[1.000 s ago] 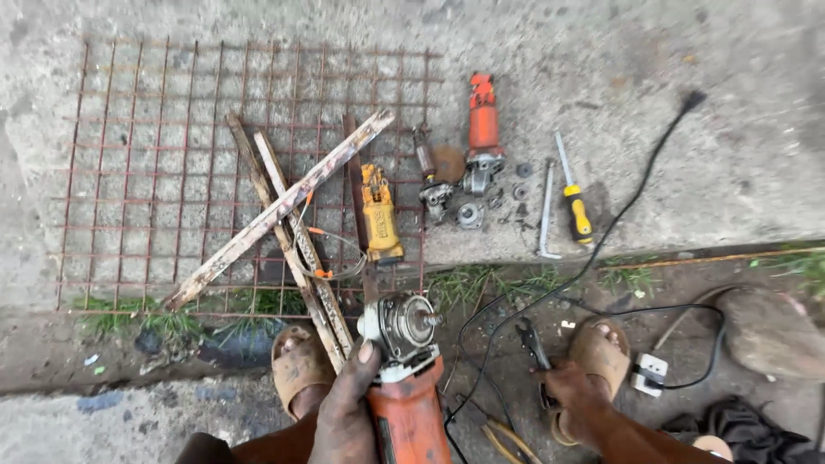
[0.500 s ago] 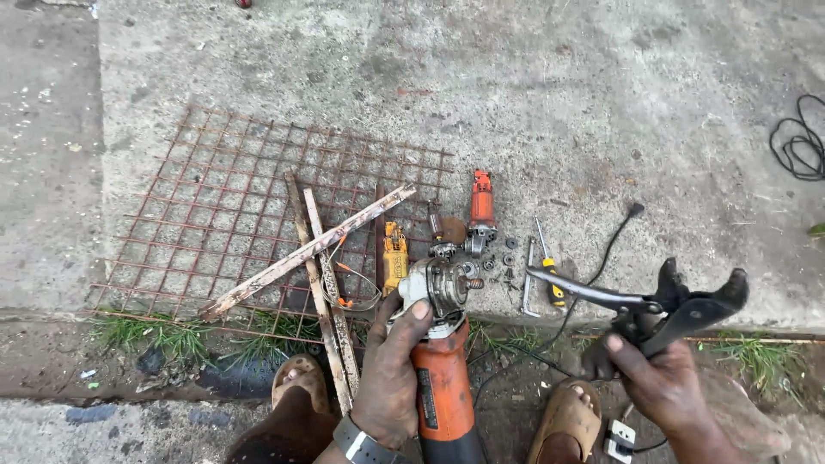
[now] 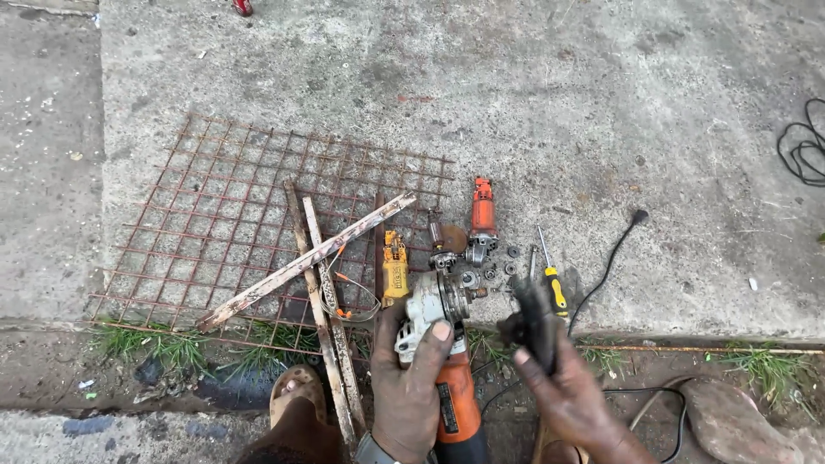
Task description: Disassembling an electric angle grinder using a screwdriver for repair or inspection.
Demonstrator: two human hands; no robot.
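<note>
While my left hand (image 3: pixel 412 387) wraps its grip around the orange angle grinder (image 3: pixel 438 344) above the ground, my right hand (image 3: pixel 567 395) clamps black pliers (image 3: pixel 531 322) beside its head, so removed parts (image 3: pixel 485 273) lie on the concrete (image 3: pixel 601 103) and reassembly looks unfinished.

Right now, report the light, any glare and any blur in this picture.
Head view: flat, even daylight, no hard shadows, no glare on the concrete; the mesh and grinder in the left hand are sharp; the dark tool in the right hand is motion-smeared.
</note>
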